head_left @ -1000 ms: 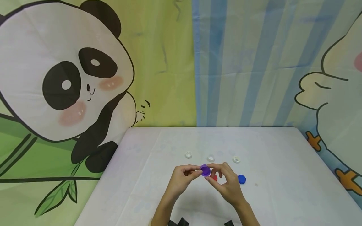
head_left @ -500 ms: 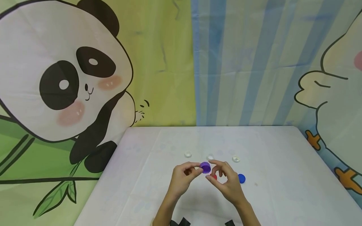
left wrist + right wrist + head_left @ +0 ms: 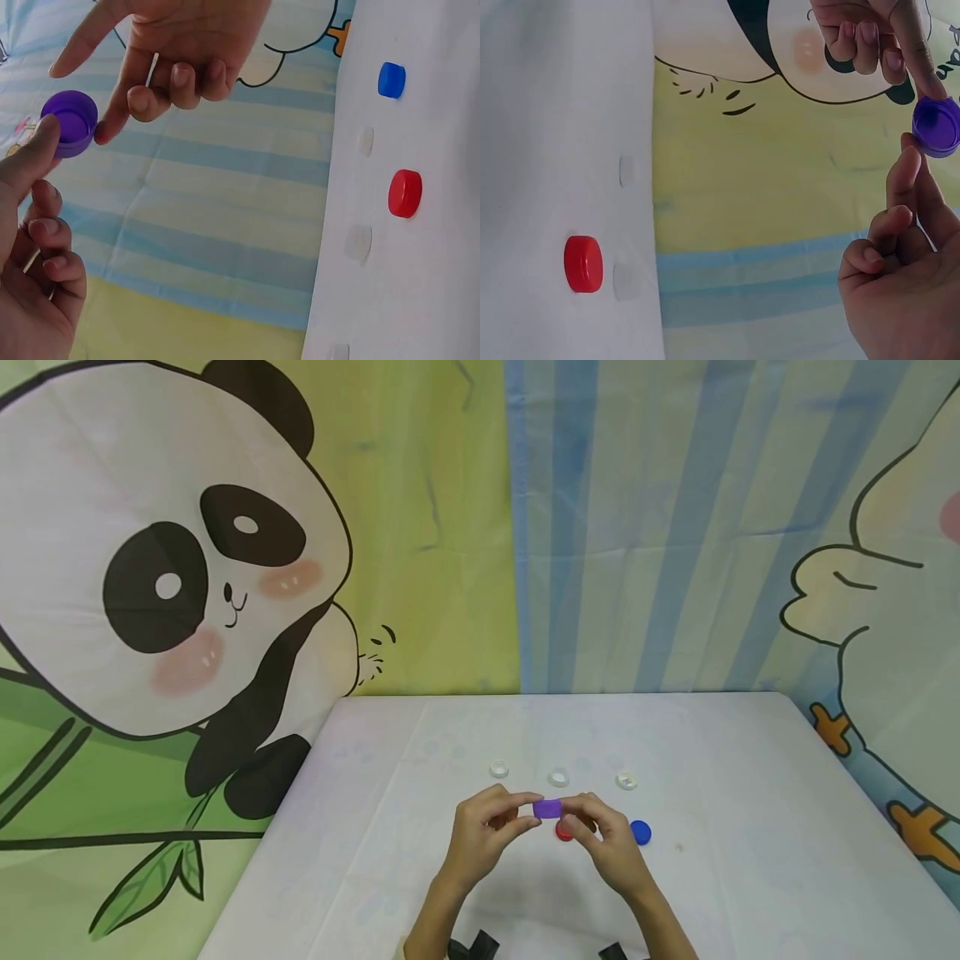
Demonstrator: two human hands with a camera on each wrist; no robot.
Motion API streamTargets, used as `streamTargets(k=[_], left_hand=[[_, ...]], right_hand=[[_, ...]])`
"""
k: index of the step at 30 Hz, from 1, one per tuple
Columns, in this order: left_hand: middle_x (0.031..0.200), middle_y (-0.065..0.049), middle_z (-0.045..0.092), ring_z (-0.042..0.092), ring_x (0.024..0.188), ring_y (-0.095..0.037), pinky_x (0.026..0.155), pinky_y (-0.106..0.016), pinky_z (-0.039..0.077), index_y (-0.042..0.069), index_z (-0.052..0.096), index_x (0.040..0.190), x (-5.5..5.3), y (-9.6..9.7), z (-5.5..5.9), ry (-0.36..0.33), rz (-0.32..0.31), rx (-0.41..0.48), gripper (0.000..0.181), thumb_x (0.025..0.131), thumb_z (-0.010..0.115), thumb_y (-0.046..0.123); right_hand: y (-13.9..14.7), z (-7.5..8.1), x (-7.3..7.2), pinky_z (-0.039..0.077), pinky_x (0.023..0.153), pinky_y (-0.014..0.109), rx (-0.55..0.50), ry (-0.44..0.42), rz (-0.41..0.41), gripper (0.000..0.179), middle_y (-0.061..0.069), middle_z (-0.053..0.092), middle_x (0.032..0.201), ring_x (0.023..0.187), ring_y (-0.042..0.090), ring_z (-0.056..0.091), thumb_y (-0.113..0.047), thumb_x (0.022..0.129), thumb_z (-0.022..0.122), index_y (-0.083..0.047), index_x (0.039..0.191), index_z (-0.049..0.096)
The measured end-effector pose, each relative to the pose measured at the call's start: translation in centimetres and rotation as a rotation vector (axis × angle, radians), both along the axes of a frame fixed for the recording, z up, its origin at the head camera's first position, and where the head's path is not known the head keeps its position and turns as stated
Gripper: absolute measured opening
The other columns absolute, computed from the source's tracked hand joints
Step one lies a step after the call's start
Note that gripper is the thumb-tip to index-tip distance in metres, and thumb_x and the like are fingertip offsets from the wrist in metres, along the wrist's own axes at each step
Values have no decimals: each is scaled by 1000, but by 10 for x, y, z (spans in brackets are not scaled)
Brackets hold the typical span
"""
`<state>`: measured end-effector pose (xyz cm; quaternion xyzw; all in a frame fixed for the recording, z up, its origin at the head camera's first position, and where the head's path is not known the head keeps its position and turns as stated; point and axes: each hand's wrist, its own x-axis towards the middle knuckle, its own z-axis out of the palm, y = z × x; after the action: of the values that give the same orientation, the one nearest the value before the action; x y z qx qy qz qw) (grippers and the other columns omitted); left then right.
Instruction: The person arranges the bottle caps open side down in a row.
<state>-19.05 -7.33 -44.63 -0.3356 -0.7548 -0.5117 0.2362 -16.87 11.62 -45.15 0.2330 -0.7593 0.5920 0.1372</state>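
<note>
A purple bottle cap is held up above the table, its side toward the head camera. My left hand pinches it by the left edge between thumb and index finger; the left wrist view shows that thumb lying against the cap. From the other side, my right hand touches the cap's edge with its index fingertip, the thumb standing apart from it. The remaining right fingers are bent inward. Just beyond the hands lies a red cap, partly hidden by the right hand in the head view.
To the right of the right hand lies a blue cap. Farther back, three pale caps or rings, left, middle and right, lie in a row on the white table. Printed curtains hang behind.
The purple cap has turned from showing its hollow inside to showing its side. My right thumb has drawn back while the index finger reaches the cap. More of the red cap shows.
</note>
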Motion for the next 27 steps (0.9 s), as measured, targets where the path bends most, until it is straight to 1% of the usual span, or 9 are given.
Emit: streamTargets(k=[2, 6, 12, 16, 19, 21, 24, 27], left_hand=[[64, 7, 46, 34, 55, 1, 45, -13, 31, 13, 69, 97, 0, -1, -1, 31, -12, -16, 22, 76, 69, 20], [65, 9, 49, 34, 55, 2, 45, -11, 31, 13, 69, 98, 0, -2, -1, 71, -40, -42, 22, 77, 69, 19], [66, 8, 50, 34, 54, 3, 45, -9, 30, 10, 69, 97, -1, -2, -1, 99, -75, -48, 24, 74, 71, 14], [66, 6, 51, 34, 53, 0, 45, -9, 29, 8, 69, 96, 3, -1, 5, 95, -82, -46, 23, 72, 72, 10], [65, 4, 51, 34, 52, -3, 45, -10, 29, 8, 69, 95, 7, 0, 11, 71, -80, -48, 23, 72, 72, 7], [64, 4, 50, 35, 51, -4, 45, -11, 30, 8, 69, 95, 9, 0, 13, 59, -79, -50, 23, 73, 71, 6], [64, 5, 49, 35, 51, -4, 44, -11, 30, 9, 69, 97, 7, 0, 9, 58, -78, -53, 23, 74, 71, 8], [65, 6, 49, 35, 50, -4, 43, -12, 30, 10, 67, 102, 2, -1, 1, 61, -76, -59, 29, 74, 72, 14]], right_hand=[[2, -4, -2, 39, 64, 25, -30, -39, 34, 20, 9, 57, 83, 75, 11, 46, 2, 87, 52, -7, 100, 64], [4, -5, -4, 40, 66, 25, -39, -71, 77, 18, 4, 59, 86, 75, 13, 48, -3, 89, 52, -9, 100, 65], [3, -6, -4, 39, 62, 26, -32, -81, 83, 17, 2, 58, 83, 71, 12, 48, -2, 89, 52, -9, 98, 65], [4, -6, -4, 41, 64, 25, -40, -95, 85, 17, 2, 58, 83, 73, 13, 50, -2, 89, 52, -8, 98, 64], [4, -5, -4, 42, 66, 26, -41, -105, 77, 16, 2, 58, 84, 74, 14, 51, -3, 89, 52, -8, 98, 64], [4, -4, -2, 43, 67, 26, -41, -121, 65, 16, 2, 58, 85, 76, 14, 51, -5, 89, 53, -9, 99, 64], [3, -3, 0, 42, 65, 25, -29, -128, 37, 16, 0, 58, 86, 75, 14, 49, -6, 88, 54, -11, 99, 65], [3, 1, 1, 39, 61, 25, -17, -95, 11, 17, 0, 57, 82, 72, 12, 45, -3, 87, 55, -11, 98, 65]])
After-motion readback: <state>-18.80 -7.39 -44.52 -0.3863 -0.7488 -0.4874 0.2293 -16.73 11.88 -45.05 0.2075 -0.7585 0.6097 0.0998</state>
